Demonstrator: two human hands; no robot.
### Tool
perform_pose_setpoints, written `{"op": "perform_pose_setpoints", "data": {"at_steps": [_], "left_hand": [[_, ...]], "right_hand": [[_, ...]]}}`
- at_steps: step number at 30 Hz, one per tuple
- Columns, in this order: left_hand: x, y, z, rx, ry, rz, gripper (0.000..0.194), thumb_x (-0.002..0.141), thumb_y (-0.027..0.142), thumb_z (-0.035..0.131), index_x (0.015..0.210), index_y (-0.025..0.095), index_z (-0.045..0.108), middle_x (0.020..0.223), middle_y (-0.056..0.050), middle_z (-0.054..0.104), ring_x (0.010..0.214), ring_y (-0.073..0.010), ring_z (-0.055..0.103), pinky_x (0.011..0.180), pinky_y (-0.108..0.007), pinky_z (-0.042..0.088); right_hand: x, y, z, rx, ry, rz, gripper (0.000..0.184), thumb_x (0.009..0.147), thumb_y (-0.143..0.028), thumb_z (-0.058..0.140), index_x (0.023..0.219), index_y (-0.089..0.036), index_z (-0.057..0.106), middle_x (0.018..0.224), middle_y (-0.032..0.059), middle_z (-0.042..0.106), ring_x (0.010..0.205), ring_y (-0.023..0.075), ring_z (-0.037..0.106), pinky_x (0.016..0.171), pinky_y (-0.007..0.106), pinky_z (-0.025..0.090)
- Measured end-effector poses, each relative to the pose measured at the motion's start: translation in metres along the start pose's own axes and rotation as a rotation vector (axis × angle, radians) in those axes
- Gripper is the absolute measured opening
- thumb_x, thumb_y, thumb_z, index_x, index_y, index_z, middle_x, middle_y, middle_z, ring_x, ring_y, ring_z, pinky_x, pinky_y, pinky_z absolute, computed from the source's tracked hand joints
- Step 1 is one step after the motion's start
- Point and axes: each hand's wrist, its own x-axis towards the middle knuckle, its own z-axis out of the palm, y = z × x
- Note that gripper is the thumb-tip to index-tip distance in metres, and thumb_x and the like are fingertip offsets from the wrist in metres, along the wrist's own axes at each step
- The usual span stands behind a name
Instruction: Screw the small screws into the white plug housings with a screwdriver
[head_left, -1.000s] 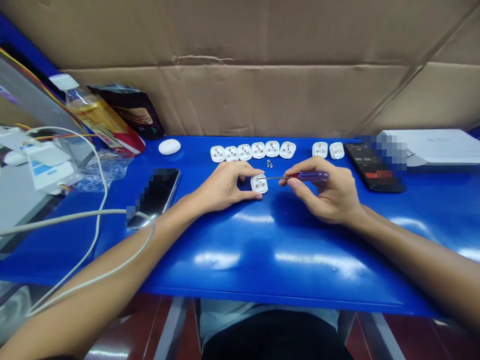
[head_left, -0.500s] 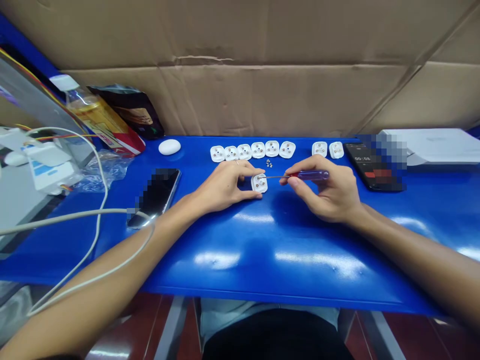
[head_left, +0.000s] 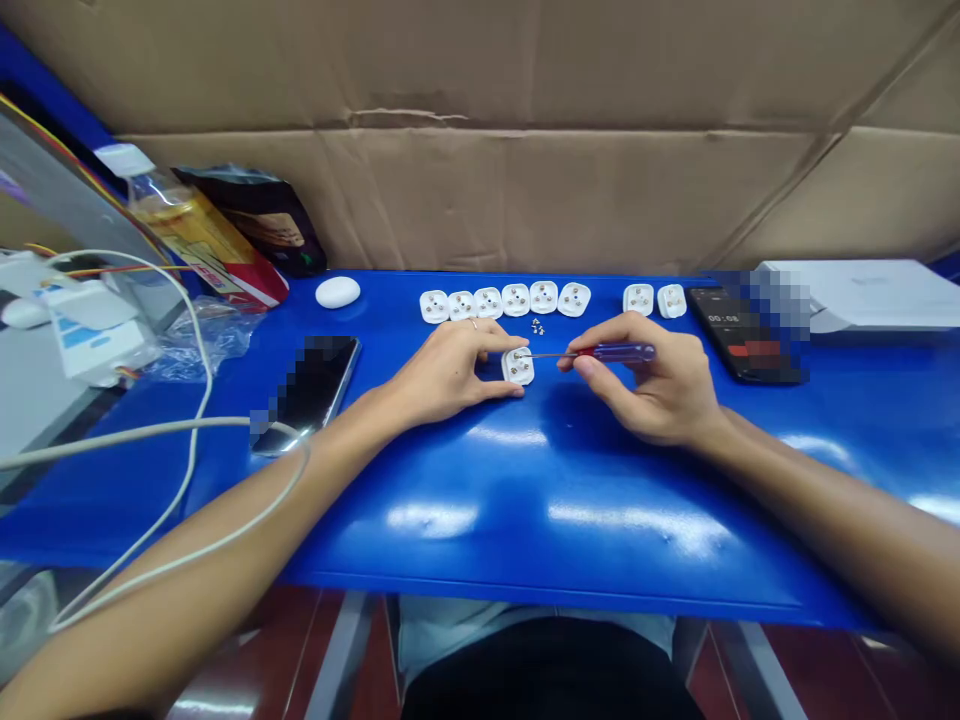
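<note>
Here, in mid-frame, the left hand (head_left: 448,374), half open, grips a white block (head_left: 518,368) by its edges, while right of centre the right hand (head_left: 660,385), curled nearly closed, holds a screwdriver (head_left: 619,352), its tip at the block.

"Which colours sit right of centre?"
"A slim, translucent violet plastic-handled screwdriver (head_left: 619,353), its handle red toward the shaft."
"And at centre?"
"A small square white plastic piece (head_left: 517,375) with coppery spots, matching six rounded white plastic pieces (head_left: 516,299) above."
"Around them?"
"A broad, glossy, plain blue tabletop (head_left: 517,480); upper left, a slanted clear plastic bottle (head_left: 201,240) shows yellow and red."
</note>
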Motion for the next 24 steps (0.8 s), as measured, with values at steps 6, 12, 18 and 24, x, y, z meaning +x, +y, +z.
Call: {"op": "perform_pose_setpoints", "data": {"at_steps": [6, 12, 18, 24], "left_hand": [[-0.0002, 0.0004, -0.0004, 0.022, -0.005, 0.006, 0.042, 0.092, 0.041, 0.082, 0.13, 0.024, 0.078, 0.119, -0.008, 0.079, 0.105, -0.0278, 0.074, 0.095, -0.04, 0.055], [0.0, 0.0, 0.001, 0.018, 0.013, 0.006, 0.041, 0.092, 0.043, 0.082, 0.129, 0.025, 0.079, 0.12, -0.008, 0.079, 0.107, -0.0287, 0.074, 0.097, -0.042, 0.054], [0.0006, -0.0004, 0.0011, 0.006, 0.016, 0.006, 0.043, 0.091, 0.041, 0.083, 0.129, 0.022, 0.079, 0.12, -0.01, 0.08, 0.107, -0.0292, 0.074, 0.097, -0.042, 0.055], [0.0008, -0.0006, 0.0008, 0.004, 0.015, -0.008, 0.043, 0.09, 0.042, 0.083, 0.128, 0.022, 0.079, 0.119, -0.009, 0.08, 0.107, -0.0299, 0.075, 0.097, -0.043, 0.055]], "right_hand": [[0.0015, -0.0023, -0.0007, -0.024, 0.004, 0.023, 0.011, 0.096, -0.032, 0.075, 0.106, -0.027, 0.072, 0.099, 0.0056, 0.081, 0.084, 0.0254, 0.081, 0.07, 0.039, 0.066], [0.0015, -0.001, -0.0008, -0.026, 0.035, 0.01, 0.013, 0.095, -0.031, 0.076, 0.105, -0.023, 0.073, 0.097, 0.0074, 0.083, 0.083, 0.0265, 0.081, 0.07, 0.04, 0.065], [0.0008, 0.0008, -0.0004, -0.014, 0.027, 0.033, 0.012, 0.094, -0.03, 0.077, 0.105, -0.026, 0.073, 0.097, 0.0049, 0.082, 0.083, 0.026, 0.081, 0.073, 0.041, 0.066], [0.0002, 0.0008, -0.0012, -0.013, 0.021, 0.04, 0.011, 0.091, -0.03, 0.079, 0.101, -0.028, 0.074, 0.095, 0.004, 0.082, 0.08, 0.0265, 0.081, 0.072, 0.042, 0.066]]}}
